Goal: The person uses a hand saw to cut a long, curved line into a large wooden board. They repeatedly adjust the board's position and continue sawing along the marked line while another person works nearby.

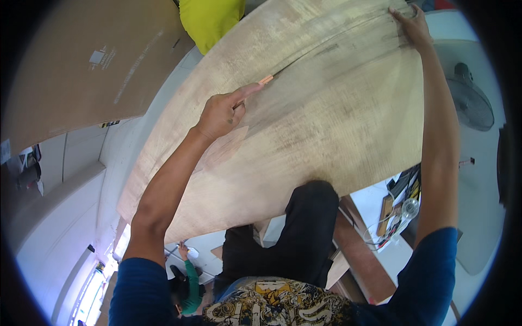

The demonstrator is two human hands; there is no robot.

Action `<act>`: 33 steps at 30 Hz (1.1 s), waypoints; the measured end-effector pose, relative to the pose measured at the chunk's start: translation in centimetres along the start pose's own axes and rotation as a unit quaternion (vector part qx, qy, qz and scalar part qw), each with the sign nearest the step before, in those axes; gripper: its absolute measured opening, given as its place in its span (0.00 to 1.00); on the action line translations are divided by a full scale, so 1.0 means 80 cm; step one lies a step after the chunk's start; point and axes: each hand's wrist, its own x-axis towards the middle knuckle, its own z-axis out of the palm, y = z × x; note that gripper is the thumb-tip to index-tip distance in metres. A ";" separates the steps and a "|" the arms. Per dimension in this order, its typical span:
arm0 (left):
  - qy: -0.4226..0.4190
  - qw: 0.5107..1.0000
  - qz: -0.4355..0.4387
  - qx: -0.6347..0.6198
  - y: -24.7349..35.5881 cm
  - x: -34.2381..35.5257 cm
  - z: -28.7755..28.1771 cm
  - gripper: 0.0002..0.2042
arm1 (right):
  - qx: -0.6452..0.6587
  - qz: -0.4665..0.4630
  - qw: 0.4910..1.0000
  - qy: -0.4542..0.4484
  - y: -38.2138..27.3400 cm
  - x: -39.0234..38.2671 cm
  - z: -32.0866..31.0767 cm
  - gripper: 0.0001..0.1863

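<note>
A large, pale plywood sheet (326, 125) with brown smudges spreads before me, tilted, and covers my legs in part. My left hand (220, 113) is over its middle, closed round a slim orange tool (266, 79) whose kind I cannot make out. The forefinger stretches along this tool, and its tip meets a thin dark line running up and right across the wood. At the sheet's far right edge, my right hand (416, 27) grips the wood, thumb on the upper face. Its other fingers are partly hidden. My dark-trousered knee (315, 198) touches the sheet's near edge.
Big cardboard (81, 70) stands at left, and a yellow-green bag-like thing (211, 22) lies beyond the sheet. A fan (470, 100) is at right. Tools and a clear cup (410, 208) sit on a white surface below my right arm. Another person's green sleeve (192, 288) shows lower left.
</note>
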 end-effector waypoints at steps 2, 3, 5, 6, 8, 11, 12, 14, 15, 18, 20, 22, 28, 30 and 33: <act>-0.016 1.000 0.023 -0.011 0.018 -0.013 0.005 0.31 | -0.019 0.011 0.998 -0.051 0.049 0.012 0.004 0.55; -0.017 0.999 0.044 -0.010 0.029 -0.004 -0.004 0.31 | -0.025 0.014 0.997 -0.065 0.072 0.036 0.004 0.60; -0.007 0.997 0.080 -0.012 0.048 -0.021 -0.025 0.32 | -0.044 0.025 0.993 -0.108 0.104 0.056 0.006 0.70; -0.002 0.996 0.089 -0.009 0.059 -0.044 -0.039 0.32 | -0.015 0.031 0.992 -0.119 0.103 0.056 0.013 0.71; -0.032 0.998 0.033 0.030 0.086 -0.108 -0.078 0.31 | 0.043 0.059 0.988 -0.136 0.101 0.047 0.008 0.71; -0.068 0.993 -0.097 0.012 0.098 -0.190 -0.132 0.30 | -0.019 0.045 0.991 -0.127 0.085 0.045 0.005 0.72; -0.077 0.989 -0.129 0.013 0.093 -0.206 -0.139 0.30 | 0.013 0.048 0.992 -0.116 0.067 0.036 0.001 0.65; -0.027 0.996 -0.061 0.064 0.071 -0.196 -0.116 0.31 | 0.073 0.048 0.992 -0.087 0.028 0.021 -0.015 0.54; 0.001 0.999 -0.025 0.049 0.044 -0.158 -0.080 0.31 | 0.062 0.049 0.993 -0.089 0.025 0.021 -0.015 0.53; 0.043 0.999 0.026 0.003 -0.020 -0.040 0.010 0.34 | 0.059 0.042 0.991 -0.110 0.020 0.035 -0.002 0.58; 0.029 0.998 0.037 -0.030 -0.017 -0.005 0.036 0.34 | 0.041 0.042 0.988 -0.142 0.078 0.054 -0.011 0.73; 0.055 0.995 0.075 -0.022 -0.011 -0.013 0.026 0.33 | -0.066 0.003 0.990 -0.127 0.066 0.042 -0.017 0.73; 0.005 0.999 0.025 -0.028 0.009 -0.049 -0.014 0.35 | -0.160 -0.027 0.986 0.042 0.045 -0.108 -0.009 0.62; 0.101 0.994 -0.006 -0.032 -0.016 -0.101 -0.010 0.37 | -0.219 -0.041 0.974 -0.044 0.010 -0.268 -0.003 0.59; 0.137 0.986 -0.090 -0.035 -0.079 -0.218 0.012 0.37 | -0.227 0.035 0.931 -0.284 -0.053 -0.457 -0.075 0.65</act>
